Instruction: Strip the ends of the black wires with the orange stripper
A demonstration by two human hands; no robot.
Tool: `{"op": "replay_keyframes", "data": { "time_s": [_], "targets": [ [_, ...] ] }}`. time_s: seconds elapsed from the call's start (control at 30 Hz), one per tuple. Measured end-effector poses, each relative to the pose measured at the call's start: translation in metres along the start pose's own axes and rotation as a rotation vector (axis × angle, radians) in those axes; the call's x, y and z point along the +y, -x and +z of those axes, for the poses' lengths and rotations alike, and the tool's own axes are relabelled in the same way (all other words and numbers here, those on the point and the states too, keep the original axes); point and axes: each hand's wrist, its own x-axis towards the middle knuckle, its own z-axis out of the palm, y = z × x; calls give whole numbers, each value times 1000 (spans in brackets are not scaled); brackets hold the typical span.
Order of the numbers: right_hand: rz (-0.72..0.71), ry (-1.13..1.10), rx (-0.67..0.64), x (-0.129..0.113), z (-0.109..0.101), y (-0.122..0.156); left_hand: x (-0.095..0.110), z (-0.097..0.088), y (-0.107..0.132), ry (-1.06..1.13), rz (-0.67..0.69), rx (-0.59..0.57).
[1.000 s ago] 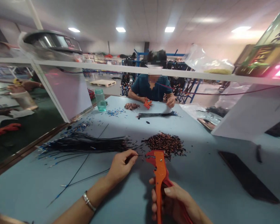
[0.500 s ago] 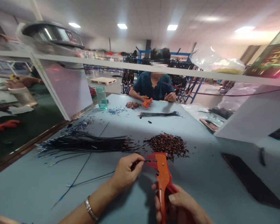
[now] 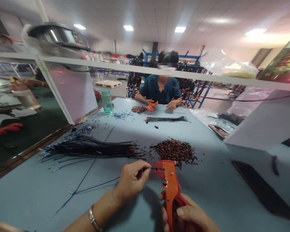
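Pinched between thumb and fingertips of my left hand (image 3: 131, 178) is a thin black wire (image 3: 99, 184). Its tail runs left across the table toward blue-tipped ends. The wire's short front end sits at the jaws of an orange and red wire stripper (image 3: 170, 182). My right hand (image 3: 192, 212) is wrapped around the stripper's handles, below the jaws. Just beyond the tool lies a heap of black cut bits with copper showing (image 3: 175, 149). A bundle of black wires (image 3: 87, 147) with blue terminals lies left of the heap.
Across the table a co-worker (image 3: 158, 88) holds another orange stripper (image 3: 151, 105). A smaller wire bundle (image 3: 166, 119) and a teal bottle (image 3: 107, 102) stand nearer the far edge. A dark flat strip (image 3: 265, 190) lies at right. A white shelf bar (image 3: 135, 70) spans overhead.
The co-worker's free hand has come down to the table and slightly inward. My hands and stripper stay nearly in place, with the view shifted a little.
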Motion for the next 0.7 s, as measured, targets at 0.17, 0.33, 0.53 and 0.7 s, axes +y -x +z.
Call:
{"op": "replay_keyframes", "data": {
  "time_s": [0.17,0.33,0.53,0.7],
  "targets": [
    [-7,25,10,6,-6,-1,1,0,1,-7,33,24],
    [-12,24,27,11,-11,0,0,3,4,-16,87,21],
    [-17,29,19,10,-10,2,2,2,6,-8,122,26],
    [-24,54,-13,7,-8,1,8,0,5,25,138,75]
  ]
}}
